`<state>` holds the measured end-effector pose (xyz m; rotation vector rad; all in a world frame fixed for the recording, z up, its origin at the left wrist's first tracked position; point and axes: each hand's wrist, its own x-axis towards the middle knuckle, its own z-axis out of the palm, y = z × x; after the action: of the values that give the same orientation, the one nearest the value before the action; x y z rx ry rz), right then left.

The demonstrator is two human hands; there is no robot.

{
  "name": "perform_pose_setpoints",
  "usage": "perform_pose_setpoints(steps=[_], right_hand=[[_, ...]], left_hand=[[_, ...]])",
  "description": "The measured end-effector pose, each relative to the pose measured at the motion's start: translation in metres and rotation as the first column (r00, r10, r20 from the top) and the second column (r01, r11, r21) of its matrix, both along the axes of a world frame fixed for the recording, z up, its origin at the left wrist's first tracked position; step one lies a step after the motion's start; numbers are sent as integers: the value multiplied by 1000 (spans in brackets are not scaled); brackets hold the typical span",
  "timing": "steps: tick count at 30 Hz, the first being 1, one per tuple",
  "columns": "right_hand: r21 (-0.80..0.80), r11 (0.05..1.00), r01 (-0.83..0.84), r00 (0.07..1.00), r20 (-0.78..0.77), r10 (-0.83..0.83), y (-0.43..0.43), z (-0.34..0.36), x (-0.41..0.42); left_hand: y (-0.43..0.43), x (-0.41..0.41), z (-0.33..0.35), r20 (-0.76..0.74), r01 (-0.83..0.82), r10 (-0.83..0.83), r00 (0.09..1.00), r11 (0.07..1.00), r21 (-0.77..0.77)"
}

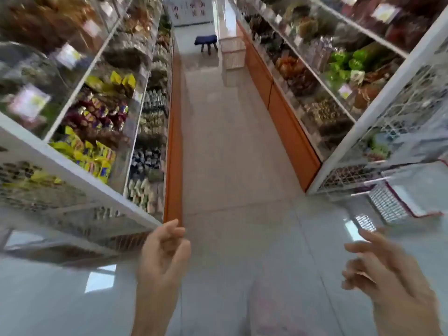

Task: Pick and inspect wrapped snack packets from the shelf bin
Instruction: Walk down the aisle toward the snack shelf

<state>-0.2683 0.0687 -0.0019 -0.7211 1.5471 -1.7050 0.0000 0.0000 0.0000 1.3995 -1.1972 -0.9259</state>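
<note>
While both hands hang empty over the aisle, the picking has, by my judgement, not yet begun. Farthest left, the left shelf unit (80,175) rises in tiers fronted by clear bins (126,132), transparent, it seems, so that a shopper can see the stock. Wrapped snack packets (145,122) lie heaped in them: yellow packets (97,156) in a low near bin and purple-and-gold packets (99,110) in the one above. These bins hold the task's things, well apart from either hand. An orange base panel (172,166) runs along the foot of the unit. The left hand (164,253) is raised near the unit's front corner, fingers loosely curled with the thumb close to the forefinger, gripping nothing; it looks held up in readiness to reach. Down the middle the pale floor (230,154) runs to a blue stool (206,42) and a stack of white baskets (233,54), at the far end of the walkway. On the right a second shelf unit (392,76) carries more bins, green packets (349,61) among them, and a white mesh panel (412,105) closes its near end. The right hand (383,270) floats low, fingers spread apart and relaxed, likewise empty. Beyond it sits what looks like a red-rimmed wire basket (388,202). Motion smears everything, so no wrapper print can be read. The next move calls for turning toward one bin and reaching in.
</note>
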Motion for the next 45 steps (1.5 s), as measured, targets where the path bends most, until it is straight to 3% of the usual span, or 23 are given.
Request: perform_pose_setpoints(steps=[5,10,15,20,24,29,35,45], right_hand=[[400,916,-39,994,-78,76,-41,-75,-4],[536,834,-134,975,-81,208,-159,-87,-33],[532,811,-243,902,-185,391,-327,-81,-50],[469,846,-252,885,-243,398,-526,-78,-52],[411,871,-269,899,-218,381,-671,-78,-37],[447,848,-285,910,-151,386,-799,-71,-31],[502,845,-183,941,-159,298,-942,-80,-55],[385,880,-277,868,-292,401,-1365,-54,-104]], left_hand=[[-80,-31,-56,78,8,-26,997,974,228],[-217,-81,-61,76,16,-36,996,967,255],[-310,-97,-56,77,46,-73,994,950,308],[-407,-79,-68,159,-82,24,987,926,367],[-550,-68,-74,162,-147,97,982,932,332],[-750,-72,-55,145,-84,49,988,967,241],[-974,-101,-63,161,-26,-11,987,974,225],[-1268,-125,-58,126,-172,150,981,967,188]])
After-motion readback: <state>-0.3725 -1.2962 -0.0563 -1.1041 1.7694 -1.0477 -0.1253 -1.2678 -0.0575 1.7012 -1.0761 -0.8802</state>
